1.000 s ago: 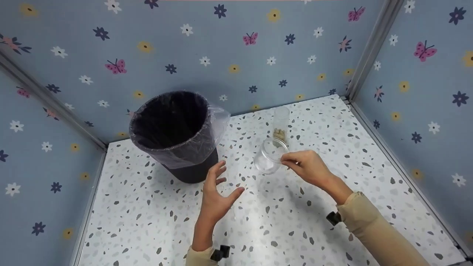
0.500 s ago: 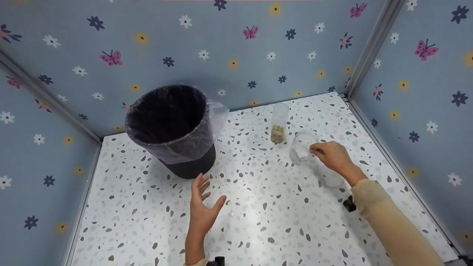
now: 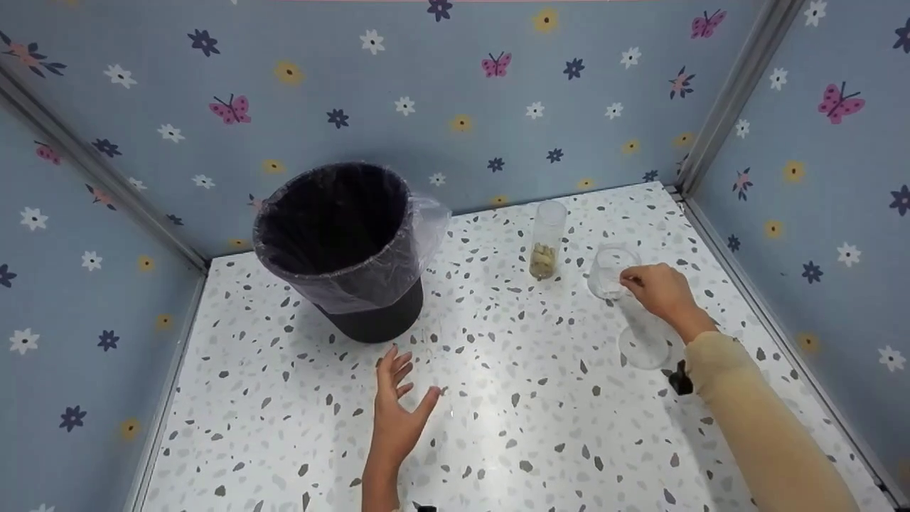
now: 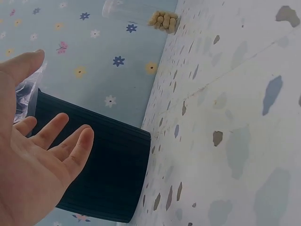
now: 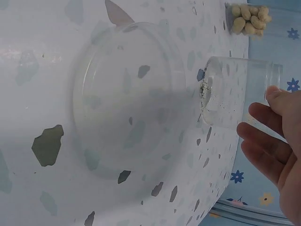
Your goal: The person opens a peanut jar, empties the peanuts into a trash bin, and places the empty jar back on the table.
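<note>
My right hand [image 3: 661, 291] pinches the rim of a clear plastic jar [image 3: 601, 277], its thumb over the top edge in the right wrist view. The jar [image 5: 225, 89] stands upright on the table, with dark specks in its bottom. A round clear lid [image 3: 643, 348] lies flat nearer me, below the right forearm. Beyond the jar to the left, a tall clear container [image 3: 549, 224] holds peanuts [image 5: 249, 20] at its base. My left hand [image 3: 398, 423] hovers over the table with fingers spread and thumb apart, holding nothing.
A black trash bin [image 3: 380, 316] with a clear plastic liner [image 3: 355, 291] stands at the back left, just beyond my left fingertips. Flowered blue panels [image 3: 469, 92] wall the speckled white table [image 3: 498, 441] behind and at both sides.
My right hand has carried the jar rightward, away from in front of the peanut container, and set it on the table. My left hand has drawn back slightly, still spread.
</note>
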A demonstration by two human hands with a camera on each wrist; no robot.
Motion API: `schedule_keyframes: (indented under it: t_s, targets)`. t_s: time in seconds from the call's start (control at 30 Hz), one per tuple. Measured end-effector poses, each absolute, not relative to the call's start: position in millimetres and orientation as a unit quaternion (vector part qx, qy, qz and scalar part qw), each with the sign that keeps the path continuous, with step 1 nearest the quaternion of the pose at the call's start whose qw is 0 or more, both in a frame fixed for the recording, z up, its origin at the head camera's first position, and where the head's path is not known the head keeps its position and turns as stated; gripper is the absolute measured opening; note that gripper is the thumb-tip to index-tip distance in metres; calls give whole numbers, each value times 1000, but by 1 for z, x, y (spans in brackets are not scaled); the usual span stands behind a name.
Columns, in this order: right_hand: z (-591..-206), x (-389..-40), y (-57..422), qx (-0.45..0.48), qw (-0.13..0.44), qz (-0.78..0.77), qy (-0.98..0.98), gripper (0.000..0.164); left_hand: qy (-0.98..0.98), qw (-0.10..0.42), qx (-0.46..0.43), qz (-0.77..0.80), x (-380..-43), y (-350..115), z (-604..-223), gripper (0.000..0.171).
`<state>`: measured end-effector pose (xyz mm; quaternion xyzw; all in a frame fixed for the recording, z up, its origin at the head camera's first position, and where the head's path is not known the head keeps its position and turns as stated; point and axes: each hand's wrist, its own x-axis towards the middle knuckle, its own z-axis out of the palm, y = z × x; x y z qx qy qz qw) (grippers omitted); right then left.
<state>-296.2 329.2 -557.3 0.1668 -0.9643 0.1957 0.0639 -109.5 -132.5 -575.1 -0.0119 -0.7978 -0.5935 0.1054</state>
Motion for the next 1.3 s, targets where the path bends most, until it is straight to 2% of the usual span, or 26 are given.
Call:
schedule_keyframes:
  t_s: [0.23, 0.3, 0.43, 0.53, 0.6, 0.7, 0.87, 1.13, 1.3]
  targets:
    - [-557, -297, 329, 155, 43, 199, -967, 21, -802, 107, -17, -587, -109, -132, -582, 90]
    - [-557, -295, 328, 149, 58, 198, -967, 24, -804, 103, -20, -585, -109, -131, -584, 89]
    - [-552, -295, 317, 153, 179, 190, -953, 21, -813, 93, -28, -575, -106, -131, -585, 85]
    - [-543, -298, 305, 155, 275, 190, -930, 14, -817, 82, -38, -569, -105, -131, -588, 73]
    - [-534, -300, 295, 153, 306, 201, -918, 13, -822, 67, -44, -564, -104, -130, -590, 65]
    - [-519, -304, 280, 148, 318, 224, -909, 12, -825, 36, -53, -561, -102, -127, -594, 55]
    - [-498, -313, 254, 132, 283, 274, -910, 17, -826, -7, -52, -561, -97, -121, -601, 46]
    - [-471, -343, 215, 130, 120, 265, -948, 54, -827, -24, -50, -560, -88, -118, -609, 42]
    - [-467, -356, 196, 139, 56, 246, -958, 62, -822, -30, -45, -567, -85, -120, -610, 40]
